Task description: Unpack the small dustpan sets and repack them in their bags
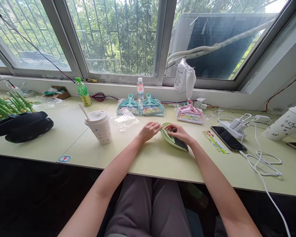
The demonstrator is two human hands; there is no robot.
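A small green dustpan (167, 138) with a dark-bristled brush (180, 143) in it lies tilted on the pale table in front of me. My left hand (151, 130) is closed at the dustpan's handle end, its fingers curled together. From the other side, my right hand (177, 132) reaches over the dustpan, thumb and fingers closed on the green brush. Part of the brush is hidden under those fingers. Behind stand two teal dustpan sets (151, 106) and a pink dustpan set (190, 113), all in clear wrapping.
Left of my arms stands a lidded cup (98, 126) with a straw, beside crumpled clear plastic (125, 119). To the right lie a printed label strip (215, 141), a phone (228, 138), a power strip (234, 126) and looping white cables (266, 161). Bottles (83, 92) line the back.
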